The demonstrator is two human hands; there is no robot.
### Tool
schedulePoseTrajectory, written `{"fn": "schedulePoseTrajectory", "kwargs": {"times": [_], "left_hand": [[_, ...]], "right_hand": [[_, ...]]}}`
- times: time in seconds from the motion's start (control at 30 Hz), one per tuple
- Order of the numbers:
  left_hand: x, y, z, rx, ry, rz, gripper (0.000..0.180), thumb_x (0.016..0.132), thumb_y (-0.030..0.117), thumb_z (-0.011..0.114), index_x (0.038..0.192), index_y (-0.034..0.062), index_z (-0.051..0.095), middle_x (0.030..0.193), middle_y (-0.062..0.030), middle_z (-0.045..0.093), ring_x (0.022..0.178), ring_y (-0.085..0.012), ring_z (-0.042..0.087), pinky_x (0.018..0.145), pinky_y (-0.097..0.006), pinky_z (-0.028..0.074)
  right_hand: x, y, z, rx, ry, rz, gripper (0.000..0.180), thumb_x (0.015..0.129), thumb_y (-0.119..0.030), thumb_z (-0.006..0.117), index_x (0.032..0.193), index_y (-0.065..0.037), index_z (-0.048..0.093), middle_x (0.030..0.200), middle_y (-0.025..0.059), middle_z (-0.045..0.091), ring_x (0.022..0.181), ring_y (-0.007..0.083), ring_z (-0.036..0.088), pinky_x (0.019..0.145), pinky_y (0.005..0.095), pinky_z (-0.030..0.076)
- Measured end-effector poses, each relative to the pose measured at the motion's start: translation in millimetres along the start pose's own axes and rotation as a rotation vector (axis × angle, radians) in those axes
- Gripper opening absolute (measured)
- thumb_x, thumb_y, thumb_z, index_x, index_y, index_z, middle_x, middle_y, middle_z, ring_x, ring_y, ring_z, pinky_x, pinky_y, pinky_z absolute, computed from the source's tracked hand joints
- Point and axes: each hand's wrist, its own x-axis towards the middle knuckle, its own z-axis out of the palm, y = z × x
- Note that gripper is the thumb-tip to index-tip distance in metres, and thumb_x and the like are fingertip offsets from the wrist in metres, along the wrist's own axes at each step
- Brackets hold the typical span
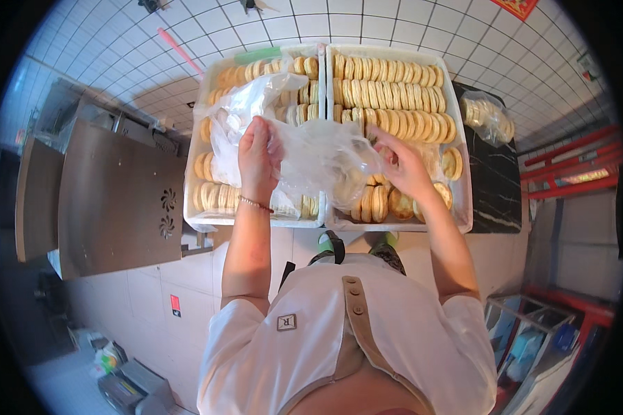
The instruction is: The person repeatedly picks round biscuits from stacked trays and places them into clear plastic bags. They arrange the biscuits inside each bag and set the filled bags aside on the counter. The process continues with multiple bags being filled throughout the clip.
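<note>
The left hand (258, 158) pinches the rim of a clear plastic bag (304, 149), lifting it so the mouth gapes over the two white trays (323, 223). The right hand (403, 166) grips the opposite edge, fingers curled, directly above the rows of round flat cakes (387, 97), keeping the opening close to them.

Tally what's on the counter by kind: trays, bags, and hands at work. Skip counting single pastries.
White trays of round pastries: 2, left tray and right tray
Clear plastic bags: 2, one held open by the hands, one filled and set to the right
Hands: 2, left hand and right hand
Total: 6
</note>
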Motion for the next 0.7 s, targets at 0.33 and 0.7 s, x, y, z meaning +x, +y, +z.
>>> {"fn": "schedulePoseTrajectory", "kwargs": {"times": [0.33, 0.7], "left_hand": [[95, 108, -47, 1.791, -0.001, 0.510, 0.010, 0.074, 0.010, 0.067, 0.082, 0.0078, 0.061, 0.079, -0.0099, 0.063, 0.067, -0.0260, 0.060, 0.061, -0.034, 0.047], [49, 47, -87, 0.044, -0.034, -0.109, 0.021, 0.086, 0.003, 0.055, 0.108, 0.0033, 0.055, 0.088, -0.0075, 0.063, 0.078, -0.0181, 0.063, 0.075, -0.033, 0.052]], "right_hand": [[101, -78, -54, 0.062, 0.737, -0.409, 0.014, 0.084, -0.012, 0.056, 0.094, -0.004, 0.062, 0.079, 0.0071, 0.064, 0.073, 0.0170, 0.060, 0.073, 0.0342, 0.048], [-9, 3, 31, -0.026, 0.131, 0.305, 0.023, 0.080, -0.011, 0.063, 0.103, -0.008, 0.057, 0.099, 0.0132, 0.057, 0.089, 0.0279, 0.058, 0.078, 0.0353, 0.048]]}}
